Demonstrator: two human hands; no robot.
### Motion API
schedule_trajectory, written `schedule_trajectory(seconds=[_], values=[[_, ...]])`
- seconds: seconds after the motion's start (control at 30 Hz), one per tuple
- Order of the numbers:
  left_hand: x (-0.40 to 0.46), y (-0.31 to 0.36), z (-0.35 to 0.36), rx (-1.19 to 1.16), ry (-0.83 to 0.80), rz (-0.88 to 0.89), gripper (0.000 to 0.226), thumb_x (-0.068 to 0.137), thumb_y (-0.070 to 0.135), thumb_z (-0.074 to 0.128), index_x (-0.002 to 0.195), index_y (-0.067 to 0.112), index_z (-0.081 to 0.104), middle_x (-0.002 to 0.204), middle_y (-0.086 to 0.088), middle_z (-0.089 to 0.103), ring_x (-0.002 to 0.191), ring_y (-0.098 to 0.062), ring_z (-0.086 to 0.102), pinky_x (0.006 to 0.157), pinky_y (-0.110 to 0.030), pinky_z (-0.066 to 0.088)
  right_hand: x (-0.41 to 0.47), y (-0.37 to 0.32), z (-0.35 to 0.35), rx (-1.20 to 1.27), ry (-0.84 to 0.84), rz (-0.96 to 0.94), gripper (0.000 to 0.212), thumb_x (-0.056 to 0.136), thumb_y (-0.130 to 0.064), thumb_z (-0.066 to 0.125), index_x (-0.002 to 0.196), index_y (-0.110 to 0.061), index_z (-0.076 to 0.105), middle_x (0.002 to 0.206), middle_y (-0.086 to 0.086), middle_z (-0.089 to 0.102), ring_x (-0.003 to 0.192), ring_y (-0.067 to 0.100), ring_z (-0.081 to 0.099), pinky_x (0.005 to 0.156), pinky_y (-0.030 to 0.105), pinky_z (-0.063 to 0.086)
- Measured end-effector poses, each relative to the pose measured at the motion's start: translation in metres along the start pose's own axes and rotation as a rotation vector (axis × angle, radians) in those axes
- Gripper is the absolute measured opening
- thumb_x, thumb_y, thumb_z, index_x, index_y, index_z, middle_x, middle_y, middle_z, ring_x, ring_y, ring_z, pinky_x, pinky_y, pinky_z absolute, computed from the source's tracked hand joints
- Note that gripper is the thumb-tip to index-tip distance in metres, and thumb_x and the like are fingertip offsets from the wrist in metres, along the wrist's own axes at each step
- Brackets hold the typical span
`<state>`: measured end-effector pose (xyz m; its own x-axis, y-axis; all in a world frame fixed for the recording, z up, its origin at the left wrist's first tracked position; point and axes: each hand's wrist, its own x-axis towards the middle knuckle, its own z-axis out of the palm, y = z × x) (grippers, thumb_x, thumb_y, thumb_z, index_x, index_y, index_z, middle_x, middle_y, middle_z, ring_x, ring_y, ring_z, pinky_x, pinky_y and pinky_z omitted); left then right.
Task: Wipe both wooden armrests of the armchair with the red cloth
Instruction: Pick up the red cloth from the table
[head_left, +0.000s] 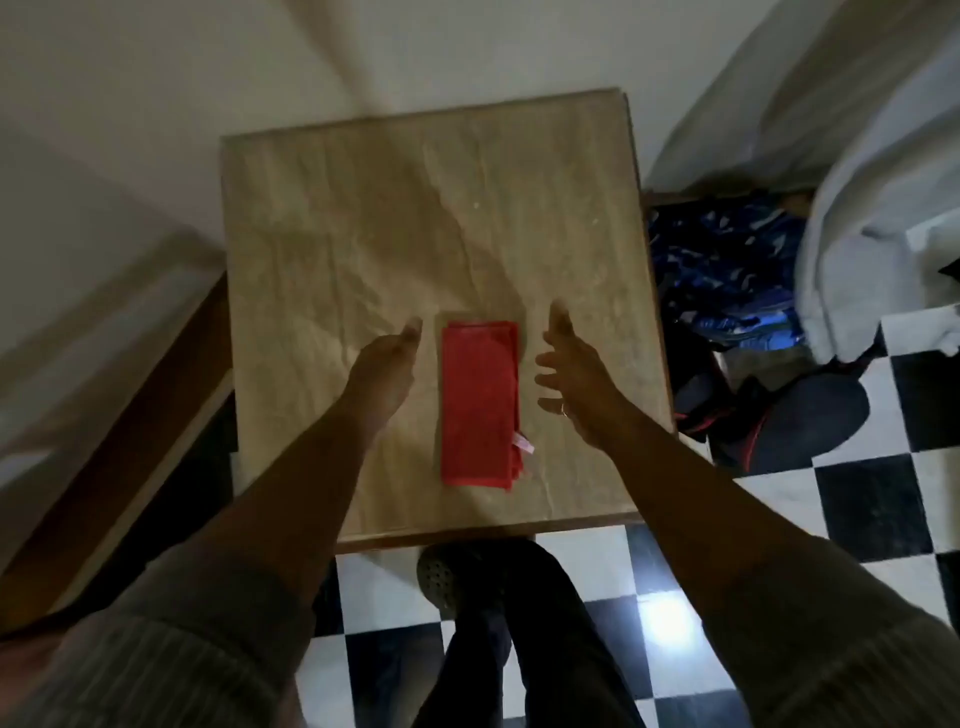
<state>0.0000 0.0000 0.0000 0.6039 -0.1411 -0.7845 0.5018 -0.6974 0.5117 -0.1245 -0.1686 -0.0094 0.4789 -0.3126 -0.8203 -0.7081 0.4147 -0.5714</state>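
A folded red cloth (480, 402) lies flat on a square beige table (363, 234), near its front edge, with a small white tag on its right side. My left hand (384, 371) hovers just left of the cloth, fingers apart, holding nothing. My right hand (574, 376) hovers just right of it, fingers spread and empty, a ring on one finger. Neither hand touches the cloth. No armchair with wooden armrests can be made out in this view.
A black-and-white checkered floor (883, 493) lies below and to the right. Blue patterned fabric (727, 270) and a dark bag (789, 415) sit right of the table, with white cloth (857, 208) beyond. A brown wooden edge (130, 415) runs along the left. My leg and shoe (457, 577) stand under the table's front.
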Motion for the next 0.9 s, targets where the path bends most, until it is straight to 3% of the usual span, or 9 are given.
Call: schedule_trajectory(seconds=[0.1,0.17,0.23,0.37,0.5,0.6,0.7,0.83,0.9], values=[[0.03,-0.022,0.025,0.104,0.007,-0.002,0.034,0.098,0.042,0.054,0.096,0.01,0.065,0.114,-0.019,0.069,0.11,-0.038,0.065,0.102,-0.055,0.05,0.026,0.015,0.012,-0.096,0.014,0.032,0.06,0.085,-0.081,0.033,0.086,-0.028,0.062,0.089,0.0,0.066,0.088,0.021,0.065,0.079,0.043,0.055],[0.035,-0.038,0.038,0.127,0.006,-0.029,0.018,0.096,0.03,0.061,0.086,0.015,0.062,0.114,-0.022,0.069,0.107,-0.038,0.067,0.098,-0.053,0.052,0.029,0.021,0.018,-0.174,0.07,0.026,0.057,0.091,-0.069,0.042,0.087,-0.019,0.067,0.091,0.01,0.072,0.088,0.029,0.069,0.082,0.048,0.058],[0.04,-0.055,0.046,0.114,0.04,-0.028,0.013,0.092,0.023,0.065,0.081,0.021,0.058,0.108,-0.019,0.07,0.103,-0.039,0.068,0.094,-0.053,0.055,0.038,0.029,0.024,-0.271,0.09,-0.067,0.039,0.094,-0.049,0.056,0.093,-0.012,0.07,0.095,0.015,0.073,0.09,0.032,0.07,0.087,0.054,0.056],[0.04,-0.067,0.047,0.049,0.036,-0.012,0.016,0.091,0.015,0.064,0.08,0.026,0.059,0.09,-0.004,0.065,0.09,-0.032,0.069,0.087,-0.05,0.059,0.043,0.036,0.031,-0.397,0.124,-0.143,0.023,0.088,-0.019,0.066,0.106,-0.007,0.069,0.098,0.012,0.073,0.092,0.027,0.069,0.089,0.049,0.055],[0.035,-0.071,0.04,-0.047,0.005,-0.018,0.005,0.095,0.01,0.06,0.091,0.012,0.062,0.089,-0.01,0.066,0.068,-0.017,0.062,0.059,-0.031,0.056,0.042,0.04,0.043,-0.395,0.151,-0.15,0.019,0.089,-0.017,0.064,0.103,-0.005,0.066,0.097,0.013,0.07,0.09,0.028,0.068,0.086,0.05,0.056],[0.022,-0.082,0.025,-0.104,0.004,-0.025,0.011,0.097,0.009,0.058,0.105,0.002,0.062,0.098,-0.016,0.067,0.076,-0.022,0.065,0.066,-0.034,0.056,0.033,0.042,0.057,-0.414,0.081,-0.163,0.026,0.093,-0.02,0.062,0.116,-0.008,0.059,0.104,0.006,0.065,0.096,0.024,0.065,0.089,0.049,0.056],[0.003,-0.09,0.005,-0.185,0.012,-0.062,0.017,0.097,0.01,0.058,0.112,0.003,0.06,0.108,-0.019,0.068,0.091,-0.032,0.069,0.081,-0.047,0.061,0.018,0.041,0.069,-0.447,0.036,-0.226,0.015,0.095,-0.02,0.06,0.108,-0.015,0.056,0.092,-0.008,0.056,0.091,0.019,0.061,0.087,0.048,0.056],[-0.036,-0.107,-0.032,-0.327,0.069,-0.042,0.004,0.098,0.007,0.057,0.101,0.007,0.06,0.09,-0.007,0.067,0.066,-0.01,0.068,0.054,-0.024,0.056,-0.012,0.029,0.1,-0.52,-0.05,-0.297,0.008,0.096,-0.021,0.058,0.104,-0.021,0.054,0.094,-0.009,0.058,0.095,0.024,0.065,0.083,0.048,0.057],[-0.056,-0.119,-0.054,-0.389,0.114,-0.022,0.005,0.098,0.008,0.057,0.1,0.007,0.061,0.088,-0.005,0.068,0.06,-0.004,0.069,0.051,-0.02,0.054,-0.029,0.024,0.124,-0.53,-0.105,-0.326,0.011,0.097,-0.022,0.058,0.107,-0.021,0.055,0.099,-0.009,0.059,0.099,0.023,0.064,0.087,0.05,0.057]])
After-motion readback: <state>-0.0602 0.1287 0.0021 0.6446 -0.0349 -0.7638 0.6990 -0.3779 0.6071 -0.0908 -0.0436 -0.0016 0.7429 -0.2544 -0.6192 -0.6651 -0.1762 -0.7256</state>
